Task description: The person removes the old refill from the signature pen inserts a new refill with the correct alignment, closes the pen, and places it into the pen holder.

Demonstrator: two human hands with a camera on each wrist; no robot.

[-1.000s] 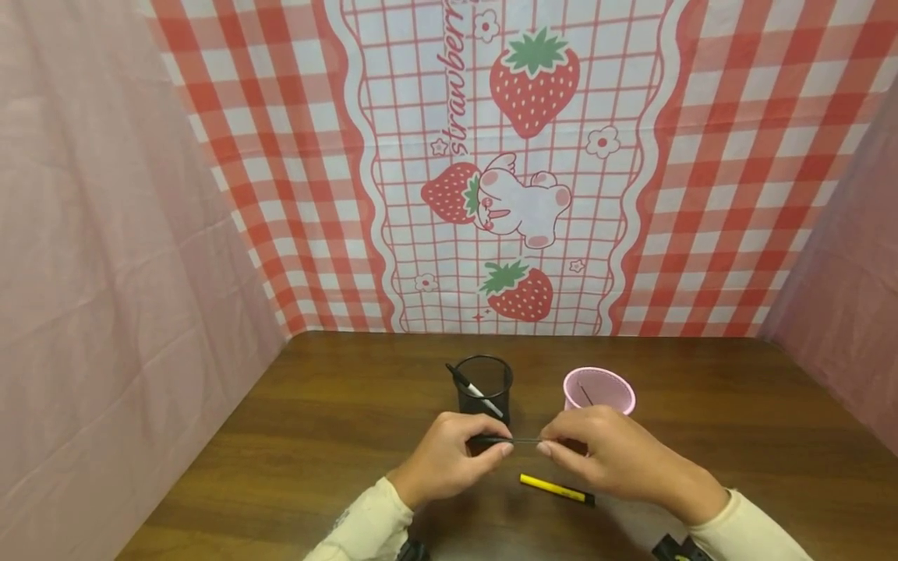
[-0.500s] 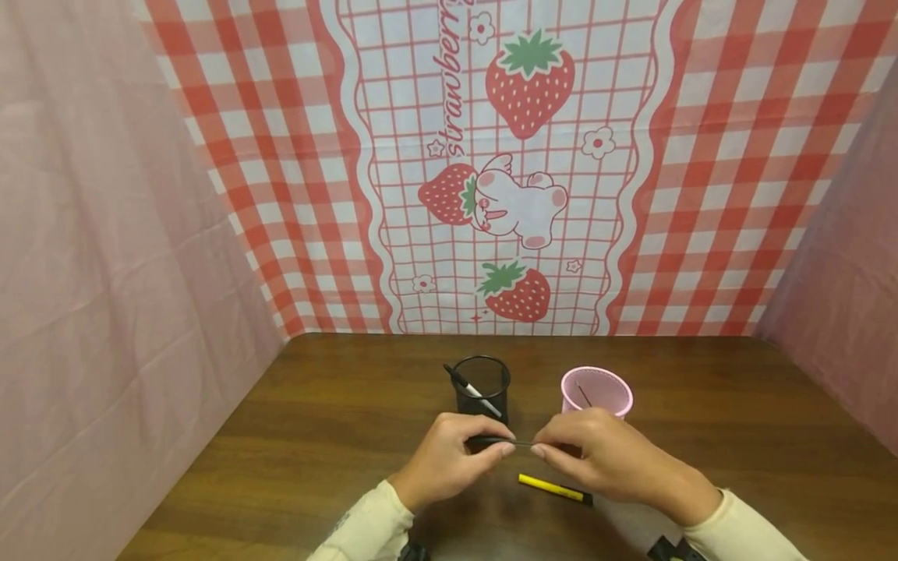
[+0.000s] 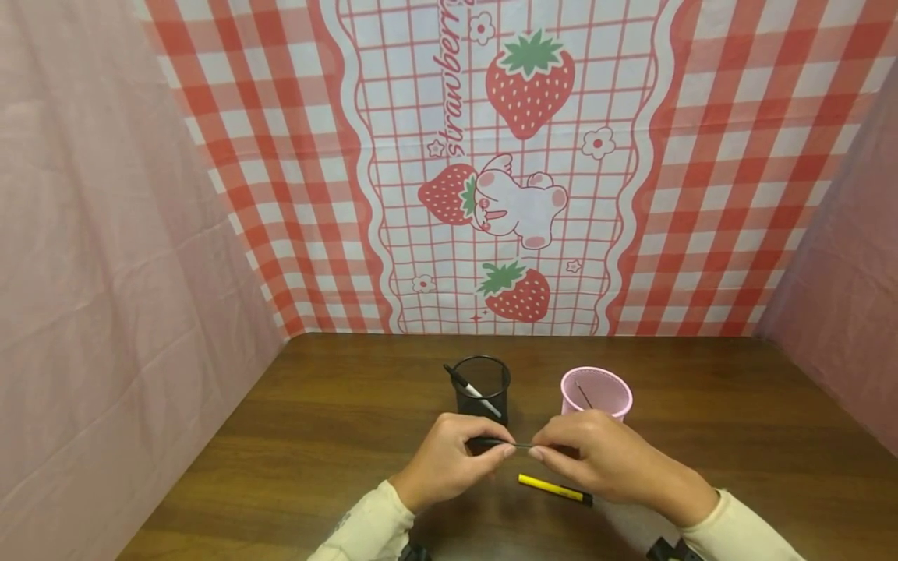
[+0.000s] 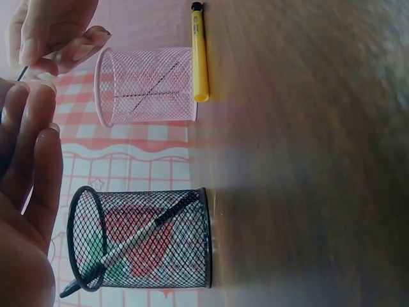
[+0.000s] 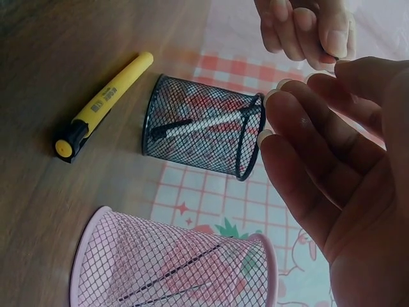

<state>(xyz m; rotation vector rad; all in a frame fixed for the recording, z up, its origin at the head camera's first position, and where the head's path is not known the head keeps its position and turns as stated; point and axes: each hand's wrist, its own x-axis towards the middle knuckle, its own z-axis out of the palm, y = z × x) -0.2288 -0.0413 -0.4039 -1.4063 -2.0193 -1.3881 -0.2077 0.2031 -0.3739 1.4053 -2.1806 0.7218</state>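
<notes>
Pale sleeves (image 3: 372, 526) cover both forearms at the near edge; a black device (image 3: 671, 550) shows beneath the right wrist; between the forearms a yellow marker (image 3: 550, 487) lies on the brown table (image 3: 309, 444), slanted, its black end towards the right hand (image 3: 603, 456).

Beyond it both hands are raised above the table, fingertips turned to each other; the left hand (image 3: 452, 456) pinches a thin dark stick (image 3: 486, 442) between thumb and forefinger; the right hand pinches the other end the same way, its remaining fingers bent and close together; the stick lies roughly level between them, thicker on the left side, with a short slim stretch bare in the gap.

Just past the left hand stands the black cup (image 3: 464, 403), upright, of mesh; a black and white pen (image 3: 473, 391) leans inside it, one end poking over the rim to the left; past the right hand, partly hidden by it, stands the pink cup (image 3: 609, 392), holding two thin sticks (image 5: 169, 273); the cups are apart.

Farthest back hangs a red and white checked cloth (image 3: 281, 156) printed with strawberries; pink curtains (image 3: 105, 234) flank it.
</notes>
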